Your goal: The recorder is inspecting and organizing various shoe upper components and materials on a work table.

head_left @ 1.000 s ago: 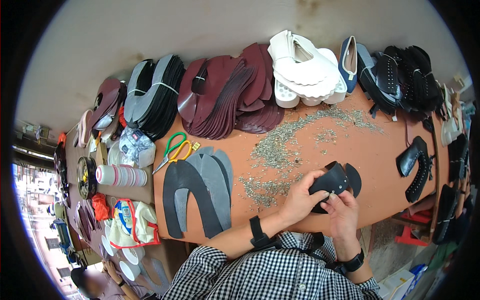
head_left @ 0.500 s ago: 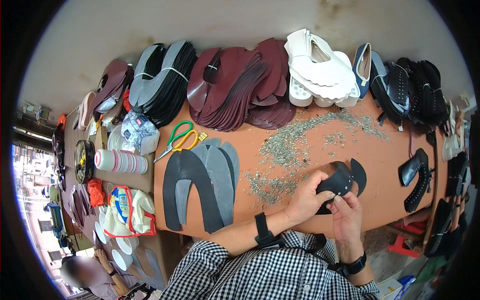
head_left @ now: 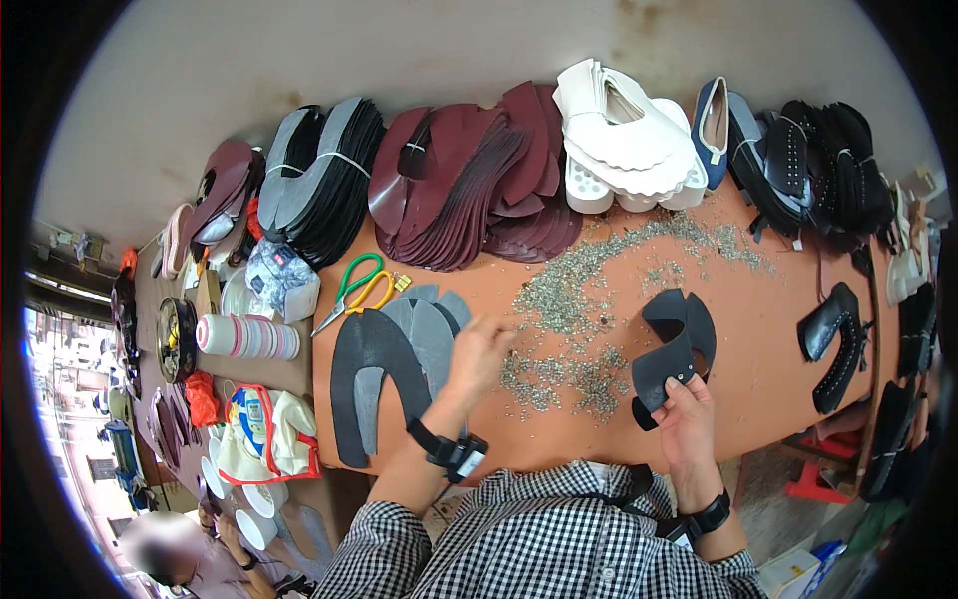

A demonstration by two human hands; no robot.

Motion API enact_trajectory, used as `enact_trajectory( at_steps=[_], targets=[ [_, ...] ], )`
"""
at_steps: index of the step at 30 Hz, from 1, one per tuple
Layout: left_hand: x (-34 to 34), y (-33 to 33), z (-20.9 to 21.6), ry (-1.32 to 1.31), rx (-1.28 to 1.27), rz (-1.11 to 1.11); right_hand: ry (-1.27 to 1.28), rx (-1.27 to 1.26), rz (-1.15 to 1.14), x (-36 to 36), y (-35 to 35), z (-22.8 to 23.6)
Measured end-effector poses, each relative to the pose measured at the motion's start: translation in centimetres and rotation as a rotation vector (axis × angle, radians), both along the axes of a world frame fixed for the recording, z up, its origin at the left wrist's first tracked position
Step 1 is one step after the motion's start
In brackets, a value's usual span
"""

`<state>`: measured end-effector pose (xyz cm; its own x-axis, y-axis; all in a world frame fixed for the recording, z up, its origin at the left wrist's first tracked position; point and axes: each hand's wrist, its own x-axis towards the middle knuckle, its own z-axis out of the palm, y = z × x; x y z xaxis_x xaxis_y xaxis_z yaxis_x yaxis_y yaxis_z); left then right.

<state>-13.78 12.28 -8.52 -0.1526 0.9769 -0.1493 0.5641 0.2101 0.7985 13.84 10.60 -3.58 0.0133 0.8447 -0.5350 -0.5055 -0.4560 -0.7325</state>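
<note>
My right hand (head_left: 687,421) pinches the lower edge of a curved black shoe upper (head_left: 679,349) between thumb and fingers. A few small shiny studs show on the piece near my thumb. My left hand (head_left: 481,357) hovers over the left side of the table, fingers drawn together; whatever is at their tips is too small to make out. It is just left of the scattered small metal studs (head_left: 564,295). Beside it lie flat black and grey U-shaped shoe pieces (head_left: 384,349). Green-and-yellow-handled scissors (head_left: 351,290) rest behind these pieces.
Along the wall stand bundled black-grey uppers (head_left: 324,175), a maroon stack (head_left: 459,185), white uppers on soles (head_left: 629,140) and a blue shoe (head_left: 711,130). At right lies a studded black piece (head_left: 833,344). A striped cup stack (head_left: 249,336) and another person (head_left: 190,549) are at left.
My left hand has let go of the shoe upper and moved left, to beside the studs. My right hand keeps hold of the upper, which now hangs more open.
</note>
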Motion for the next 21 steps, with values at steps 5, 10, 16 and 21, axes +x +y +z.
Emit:
enact_trajectory(
  at_steps=[5, 10, 16, 21],
  targets=[
    [-2.0, -0.6, -2.0, 0.394, -0.01, -0.085, 0.144, -0.047, 0.055, 0.1, 0.1, -0.3],
    [-1.1, -0.4, -2.9, 0.553, 0.101, -0.132, 0.115, -0.102, 0.022, -0.4, 0.1, 0.9],
    [-1.9, -0.7, -3.2, 0.624, 0.209, -0.158, 0.275, -0.096, 0.035, -0.3, -0.4, -0.2],
    [4.1, -1.2, 3.3, -0.182, 0.358, -0.142, 0.183, -0.122, 0.077, -0.6, -0.3, 1.0]
  ],
)
